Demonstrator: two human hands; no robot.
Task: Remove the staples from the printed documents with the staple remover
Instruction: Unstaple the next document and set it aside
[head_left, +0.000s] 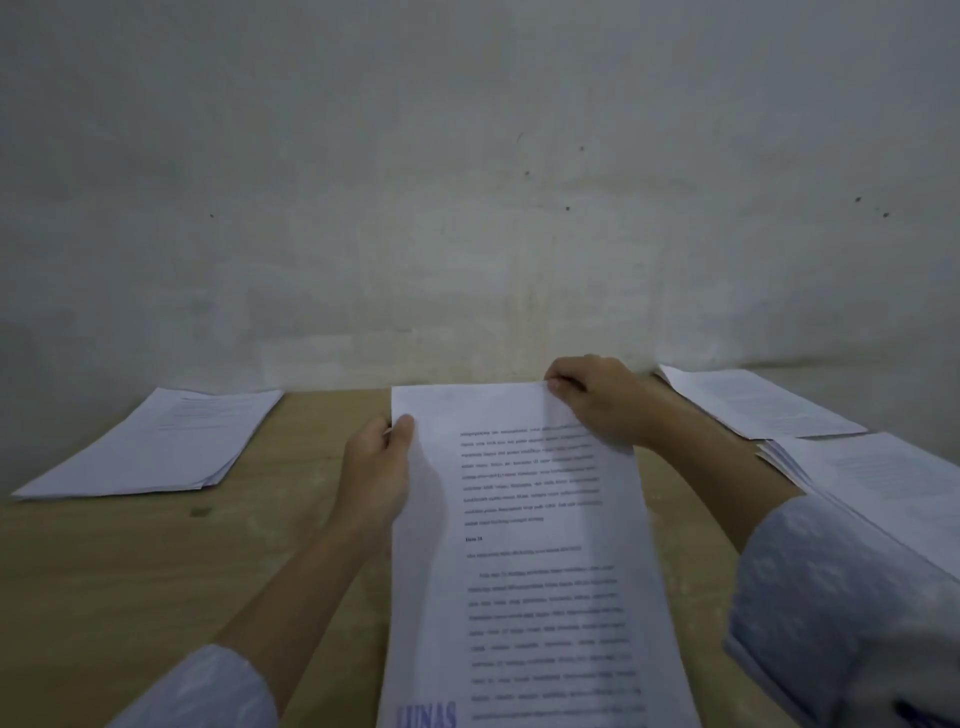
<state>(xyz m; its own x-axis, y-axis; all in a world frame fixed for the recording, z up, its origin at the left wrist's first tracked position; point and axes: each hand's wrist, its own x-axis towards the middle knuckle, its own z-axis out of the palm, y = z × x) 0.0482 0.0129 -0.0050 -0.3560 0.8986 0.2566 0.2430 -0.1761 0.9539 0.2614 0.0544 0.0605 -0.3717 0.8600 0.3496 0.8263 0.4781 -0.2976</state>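
A printed document (524, 545), white sheets with lines of text and a blue stamp at the bottom, is held above the wooden table (130, 561) in the middle of the view. My left hand (376, 473) pinches its upper left edge with the thumb on top. My right hand (597, 400) grips the top right corner, fingers curled over the edge. No staple remover is visible and I cannot make out a staple.
A stack of white papers (156, 447) lies at the back left of the table. Two more stacks, one (753, 402) at the back right and another (878, 483) nearer at the right edge, lie beside my right forearm. A grey wall (467, 182) stands right behind the table.
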